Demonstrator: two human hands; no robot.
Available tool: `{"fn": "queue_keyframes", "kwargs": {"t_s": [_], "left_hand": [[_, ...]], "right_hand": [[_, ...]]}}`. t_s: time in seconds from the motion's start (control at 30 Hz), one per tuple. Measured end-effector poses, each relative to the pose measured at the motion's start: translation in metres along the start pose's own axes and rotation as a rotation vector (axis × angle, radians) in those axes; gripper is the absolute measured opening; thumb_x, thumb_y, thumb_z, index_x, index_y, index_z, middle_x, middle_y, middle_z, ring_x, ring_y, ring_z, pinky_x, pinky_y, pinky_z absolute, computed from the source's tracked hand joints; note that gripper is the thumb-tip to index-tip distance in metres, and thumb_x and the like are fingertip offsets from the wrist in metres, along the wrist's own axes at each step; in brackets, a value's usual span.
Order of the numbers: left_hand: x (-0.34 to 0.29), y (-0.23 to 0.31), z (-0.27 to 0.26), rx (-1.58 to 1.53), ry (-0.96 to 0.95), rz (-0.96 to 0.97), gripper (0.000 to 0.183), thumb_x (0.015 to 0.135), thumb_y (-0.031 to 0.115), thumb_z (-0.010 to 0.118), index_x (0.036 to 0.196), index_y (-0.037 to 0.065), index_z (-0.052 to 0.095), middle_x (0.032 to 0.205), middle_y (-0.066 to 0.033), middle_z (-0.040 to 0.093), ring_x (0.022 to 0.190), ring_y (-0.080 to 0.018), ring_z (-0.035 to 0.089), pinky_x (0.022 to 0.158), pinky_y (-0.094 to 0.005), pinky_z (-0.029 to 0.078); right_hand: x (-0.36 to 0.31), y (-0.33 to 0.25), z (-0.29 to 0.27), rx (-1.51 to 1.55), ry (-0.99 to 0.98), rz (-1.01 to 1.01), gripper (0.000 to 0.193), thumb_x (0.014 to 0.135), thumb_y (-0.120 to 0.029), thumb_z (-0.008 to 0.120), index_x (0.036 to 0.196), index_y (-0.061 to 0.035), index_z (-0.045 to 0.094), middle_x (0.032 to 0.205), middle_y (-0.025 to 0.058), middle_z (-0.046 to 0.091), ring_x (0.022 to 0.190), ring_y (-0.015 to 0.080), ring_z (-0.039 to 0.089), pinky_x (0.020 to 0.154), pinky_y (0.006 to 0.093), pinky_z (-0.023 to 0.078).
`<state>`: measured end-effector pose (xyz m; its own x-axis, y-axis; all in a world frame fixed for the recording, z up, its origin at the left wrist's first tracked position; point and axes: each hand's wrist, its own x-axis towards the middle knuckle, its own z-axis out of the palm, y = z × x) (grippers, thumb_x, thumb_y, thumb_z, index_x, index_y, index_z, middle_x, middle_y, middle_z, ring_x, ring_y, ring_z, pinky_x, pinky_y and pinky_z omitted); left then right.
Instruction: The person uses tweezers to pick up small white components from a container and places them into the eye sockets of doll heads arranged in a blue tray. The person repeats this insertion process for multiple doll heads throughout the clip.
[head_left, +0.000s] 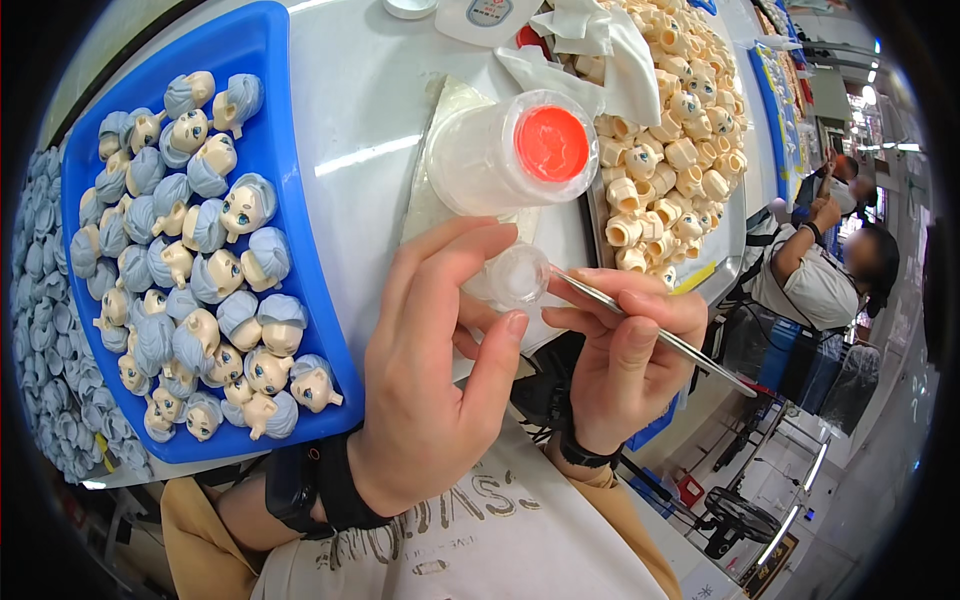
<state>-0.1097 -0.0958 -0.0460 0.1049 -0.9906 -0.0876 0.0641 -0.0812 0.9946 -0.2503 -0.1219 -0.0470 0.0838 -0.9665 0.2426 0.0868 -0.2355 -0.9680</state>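
My left hand (pixel 430 370) curls around a small clear plastic cup (pixel 520 274), its fingers and thumb on either side. In my right hand (pixel 635 350) is a slim silver metal tool (pixel 690 350), pinched between thumb and fingers. Its thin end meets the cup's rim, and its other end sticks out to the right. Just beyond the cup, a larger translucent tub (pixel 465 165) with a bright red-orange round patch (pixel 552 144) in its mouth stands on a pale flat pad (pixel 425 190). What the small cup contains is not clear.
To the left, a blue tray (pixel 290 60) holds many doll heads with blue-grey hair. Loose blue-grey hair pieces (pixel 45 300) lie farther left. A heap of bare cream doll heads (pixel 690 150) fills the right side, with white cloth (pixel 630 60) beside it. Another person (pixel 815 270) sits at right.
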Motion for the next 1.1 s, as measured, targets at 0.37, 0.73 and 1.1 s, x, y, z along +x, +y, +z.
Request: {"fn": "queue_keyframes", "kwargs": {"t_s": [0.37, 0.73, 1.1], "left_hand": [[0.0009, -0.0013, 0.0016, 0.002, 0.005, 0.01, 0.043, 0.081, -0.006, 0.053, 0.122, -0.006, 0.041, 0.126, -0.0129, 0.043, 0.077, -0.009, 0.056, 0.066, -0.0203, 0.048], [0.0006, -0.0021, 0.0013, 0.012, 0.006, 0.018, 0.043, 0.081, -0.006, 0.053, 0.122, -0.006, 0.04, 0.126, -0.0136, 0.042, 0.077, -0.0092, 0.056, 0.066, -0.0205, 0.048], [0.0022, 0.0003, 0.0007, -0.015, 0.012, -0.023, 0.042, 0.082, -0.005, 0.053, 0.122, -0.006, 0.041, 0.124, -0.012, 0.043, 0.077, -0.0086, 0.056, 0.066, -0.0198, 0.047]], "right_hand": [[-0.0051, 0.0061, 0.0012, 0.015, 0.038, -0.006, 0.018, 0.093, -0.015, 0.049, 0.104, -0.0009, 0.043, 0.1, 0.0285, 0.057, 0.084, 0.0375, 0.065, 0.062, 0.0364, 0.06], [-0.0063, 0.0065, 0.0028, 0.087, 0.093, 0.067, 0.023, 0.093, -0.018, 0.05, 0.102, 0.0021, 0.043, 0.1, 0.0297, 0.057, 0.085, 0.0398, 0.064, 0.062, 0.0368, 0.06], [-0.0053, 0.0093, 0.0022, -0.074, 0.022, -0.132, 0.022, 0.093, -0.019, 0.049, 0.102, 0.0006, 0.044, 0.097, 0.0291, 0.06, 0.084, 0.0368, 0.065, 0.059, 0.0352, 0.059]]}}
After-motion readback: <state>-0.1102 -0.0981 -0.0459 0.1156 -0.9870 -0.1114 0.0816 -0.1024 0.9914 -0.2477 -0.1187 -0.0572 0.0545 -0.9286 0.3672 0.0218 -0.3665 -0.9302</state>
